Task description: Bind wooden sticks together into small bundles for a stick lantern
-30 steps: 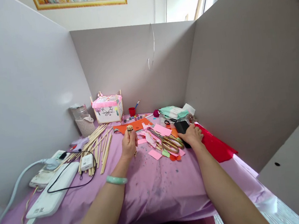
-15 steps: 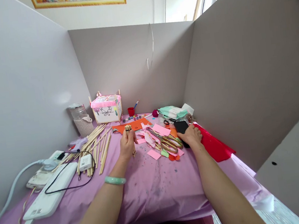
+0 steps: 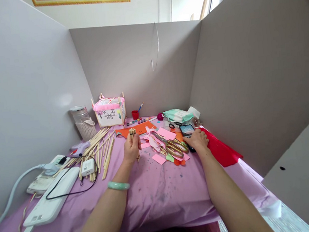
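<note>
My left hand [image 3: 131, 148] is closed round a short bundle of wooden sticks [image 3: 132, 132], held upright with dark bands near its top and bottom. Across the lower part of a smartphone [image 3: 187, 130] lies my right hand [image 3: 197, 139], thumb at the left edge and fingers over toward the right. The phone's screen is lit and shows a clock. Just left of it are gold-handled scissors [image 3: 175, 149] among pink paper scraps [image 3: 158, 159]. Red felt-like cloth [image 3: 222, 151] lies by my right wrist.
Loose wooden sticks [image 3: 107, 156], a white power bank [image 3: 52, 198] and cables lie at the left. A decorated box [image 3: 111, 115], a jar [image 3: 83, 124], a red cup [image 3: 135, 114] and a wipes pack [image 3: 178, 115] stand farther back. Grey partitions [image 3: 136, 58] enclose the table.
The phone's screen has gone from dark to lit under my right hand. My left hand keeps the stick bundle in the same place.
</note>
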A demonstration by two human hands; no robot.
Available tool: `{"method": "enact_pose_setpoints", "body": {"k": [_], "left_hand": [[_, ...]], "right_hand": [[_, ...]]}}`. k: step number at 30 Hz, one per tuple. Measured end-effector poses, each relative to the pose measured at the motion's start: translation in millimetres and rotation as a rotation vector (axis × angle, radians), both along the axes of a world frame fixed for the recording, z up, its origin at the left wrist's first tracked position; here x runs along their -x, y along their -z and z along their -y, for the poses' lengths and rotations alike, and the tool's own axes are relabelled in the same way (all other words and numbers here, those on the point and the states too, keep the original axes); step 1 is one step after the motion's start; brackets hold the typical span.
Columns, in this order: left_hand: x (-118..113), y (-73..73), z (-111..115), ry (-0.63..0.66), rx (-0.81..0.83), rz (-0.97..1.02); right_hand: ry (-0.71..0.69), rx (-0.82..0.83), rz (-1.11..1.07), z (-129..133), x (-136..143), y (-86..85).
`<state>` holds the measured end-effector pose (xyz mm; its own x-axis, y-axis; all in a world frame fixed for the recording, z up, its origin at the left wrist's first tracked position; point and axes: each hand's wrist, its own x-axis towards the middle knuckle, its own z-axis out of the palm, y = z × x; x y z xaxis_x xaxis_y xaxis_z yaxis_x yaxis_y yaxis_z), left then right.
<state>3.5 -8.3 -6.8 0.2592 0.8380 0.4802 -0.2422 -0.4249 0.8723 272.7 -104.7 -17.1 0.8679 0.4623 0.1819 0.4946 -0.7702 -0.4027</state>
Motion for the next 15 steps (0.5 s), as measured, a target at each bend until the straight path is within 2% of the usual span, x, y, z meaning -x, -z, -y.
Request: {"method": "enact_pose_setpoints", "body": {"k": [5,8,10,12,14,15], "left_hand": [[-2.3,1.9,-2.5,0.032,0.009,0.051],[-3.9,3.0,-2.8,0.049,0.016,0.086],[-4.3,3.9,-3.1,0.052,0.021,0.082],[-3.5,4.5,-4.0,0.040,0.010,0.039],[-1.2,4.2,-6.0,0.003,-0.019,-0.014],[0.5,3.6,-7.4,-0.025,-0.037,-0.039]], "right_hand": [[-0.002,-0.032,0.016,3.8,0.9,-0.5],[-0.055,-0.219,0.167,5.7,12.0,-9.5],[-0.217,-0.428,0.257,4.2,30.0,-21.1],[-0.525,-0.593,0.227,0.2,57.0,-34.1],[-0.837,-0.627,0.089,-5.8,89.7,-44.3],[-0.936,-0.599,0.002,-9.4,106.4,-47.0]]}}
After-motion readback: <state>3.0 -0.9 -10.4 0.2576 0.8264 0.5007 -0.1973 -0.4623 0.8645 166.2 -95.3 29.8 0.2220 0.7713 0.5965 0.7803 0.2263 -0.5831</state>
